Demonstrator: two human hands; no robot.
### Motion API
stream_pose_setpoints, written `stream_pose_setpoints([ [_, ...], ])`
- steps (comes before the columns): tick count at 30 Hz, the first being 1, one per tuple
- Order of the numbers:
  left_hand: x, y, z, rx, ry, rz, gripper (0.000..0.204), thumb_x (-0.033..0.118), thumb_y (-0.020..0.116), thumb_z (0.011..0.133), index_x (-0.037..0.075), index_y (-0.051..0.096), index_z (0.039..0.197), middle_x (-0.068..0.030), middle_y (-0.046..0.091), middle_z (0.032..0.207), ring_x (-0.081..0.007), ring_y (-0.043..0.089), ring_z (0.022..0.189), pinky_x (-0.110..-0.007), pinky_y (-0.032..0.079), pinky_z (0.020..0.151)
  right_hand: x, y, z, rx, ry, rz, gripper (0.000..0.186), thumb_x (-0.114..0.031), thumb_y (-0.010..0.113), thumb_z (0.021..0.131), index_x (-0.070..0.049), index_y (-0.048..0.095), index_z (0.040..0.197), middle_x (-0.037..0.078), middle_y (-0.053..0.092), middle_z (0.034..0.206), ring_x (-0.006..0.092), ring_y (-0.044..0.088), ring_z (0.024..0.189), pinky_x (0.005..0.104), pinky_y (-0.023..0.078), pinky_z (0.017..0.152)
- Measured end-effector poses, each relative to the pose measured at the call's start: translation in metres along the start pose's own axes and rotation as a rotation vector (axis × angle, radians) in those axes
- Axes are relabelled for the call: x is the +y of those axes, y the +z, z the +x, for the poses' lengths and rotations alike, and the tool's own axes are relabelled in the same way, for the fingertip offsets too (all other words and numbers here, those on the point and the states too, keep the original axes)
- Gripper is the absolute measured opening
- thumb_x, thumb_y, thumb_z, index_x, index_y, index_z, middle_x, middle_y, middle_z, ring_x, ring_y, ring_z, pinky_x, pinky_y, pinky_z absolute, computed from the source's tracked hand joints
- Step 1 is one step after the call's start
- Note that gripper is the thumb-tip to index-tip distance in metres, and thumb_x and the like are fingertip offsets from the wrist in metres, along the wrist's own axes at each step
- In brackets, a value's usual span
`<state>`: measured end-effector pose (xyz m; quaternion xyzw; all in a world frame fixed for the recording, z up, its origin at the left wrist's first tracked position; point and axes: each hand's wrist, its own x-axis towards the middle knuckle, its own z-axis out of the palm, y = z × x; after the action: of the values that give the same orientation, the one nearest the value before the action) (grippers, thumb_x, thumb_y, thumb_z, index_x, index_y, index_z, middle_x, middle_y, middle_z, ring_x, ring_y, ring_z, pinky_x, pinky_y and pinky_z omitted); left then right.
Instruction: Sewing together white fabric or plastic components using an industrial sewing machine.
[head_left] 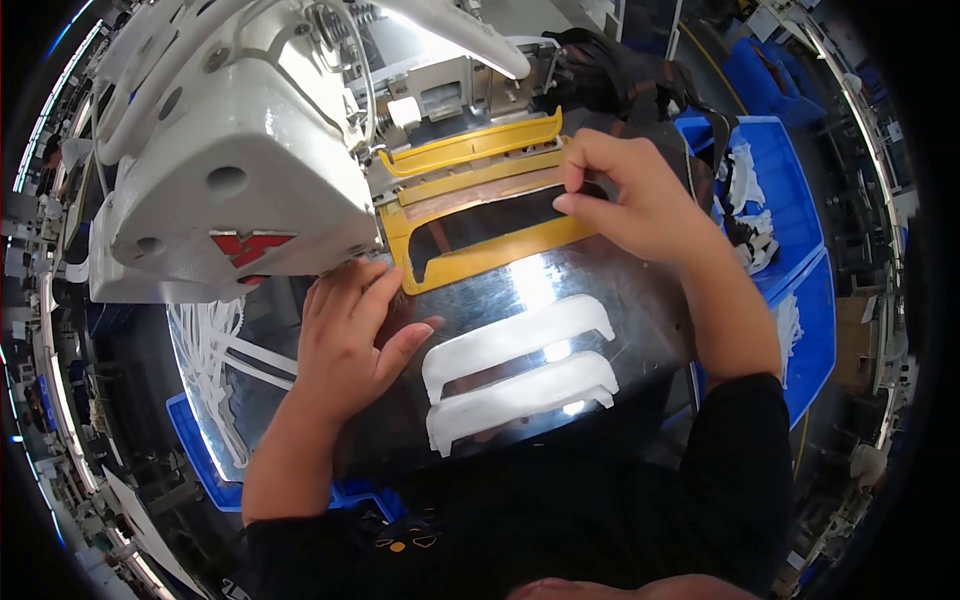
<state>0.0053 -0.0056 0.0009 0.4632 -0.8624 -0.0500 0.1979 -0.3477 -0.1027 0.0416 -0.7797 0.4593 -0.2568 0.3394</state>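
A yellow clamp frame (520, 243) lies on the shiny metal table of a white sewing machine (180, 190). Inside it shows a long dark shape (490, 219); I cannot tell whether that is a piece of material or an opening. At the frame's left end rests my left hand (345, 330), fingers stretched and thumb apart. My right hand (640, 195) bends over the right end, thumb and index finger drawn together in a pinch; what is between them is too small to make out. Two curved white pieces (520, 345) (525, 400) lie side by side, nearer to me.
A raised yellow bar (475, 143) runs behind the frame. White strips (215, 350) hang at the left above a blue bin (195, 450). Right of the table, blue bins (800, 190) hold white and black pieces. The machine head stands close over my left hand.
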Motion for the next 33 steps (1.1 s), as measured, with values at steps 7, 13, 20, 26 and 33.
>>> stream_pose_setpoints([
  [7, 0.029, 0.002, -0.017, 0.315, -0.294, -0.786, 0.032, 0.019, 0.084, 0.098, 0.002, 0.074, 0.124, -0.0069, 0.076, 0.099, -0.0118, 0.071, 0.078, -0.028, 0.058, 0.073, -0.008, 0.001, -0.02, 0.049, -0.435, 0.38, 0.015, 0.006, 0.08, 0.087, -0.002, 0.069, 0.093, 0.007, 0.072, 0.091, 0.0157, 0.069, 0.087, 0.0285, 0.051, 0.082],
  [13, 0.048, -0.045, -0.03, 0.43, -0.288, -0.444, 0.01, 0.01, 0.076, 0.1, 0.002, 0.073, 0.106, -0.0129, 0.073, 0.092, -0.025, 0.071, 0.081, -0.033, 0.055, 0.074, 0.017, 0.012, -0.034, 0.093, -0.198, 0.457, 0.01, 0.003, 0.074, 0.097, -0.002, 0.069, 0.103, 0.002, 0.068, 0.099, 0.0093, 0.066, 0.09, 0.0254, 0.051, 0.085],
  [20, -0.034, -0.102, -0.198, 1.166, -0.913, -0.342, 0.018, 0.018, 0.07, 0.11, 0.001, 0.073, 0.116, 0.002, 0.068, 0.089, -0.0057, 0.06, 0.077, -0.023, 0.049, 0.074, 0.034, 0.022, -0.014, 0.009, -0.088, 0.489, 0.007, -0.005, 0.071, 0.102, -0.005, 0.066, 0.107, -0.003, 0.064, 0.094, 0.0047, 0.063, 0.087, 0.0213, 0.048, 0.082],
  [26, -0.111, -0.11, -0.381, 1.143, -1.479, 0.535, 0.041, 0.029, 0.077, 0.104, -0.003, 0.071, 0.128, -0.0169, 0.074, 0.115, -0.031, 0.07, 0.106, -0.043, 0.055, 0.097, 0.021, 0.028, -0.009, -0.055, -0.081, 0.537, 0.009, -0.006, 0.073, 0.1, -0.005, 0.066, 0.106, -0.004, 0.064, 0.094, 0.0038, 0.061, 0.088, 0.0213, 0.047, 0.082],
  [33, -0.015, -0.057, -0.194, 0.446, -0.655, 0.272, 0.034, 0.025, 0.083, 0.092, 0.007, 0.077, 0.121, -0.0175, 0.073, 0.119, -0.0392, 0.067, 0.116, -0.049, 0.051, 0.103, 0.02, 0.03, -0.012, -0.048, -0.06, 0.476, 0.012, -0.007, 0.075, 0.099, -0.003, 0.069, 0.109, -0.003, 0.066, 0.094, 0.0035, 0.06, 0.088, 0.0217, 0.046, 0.082],
])
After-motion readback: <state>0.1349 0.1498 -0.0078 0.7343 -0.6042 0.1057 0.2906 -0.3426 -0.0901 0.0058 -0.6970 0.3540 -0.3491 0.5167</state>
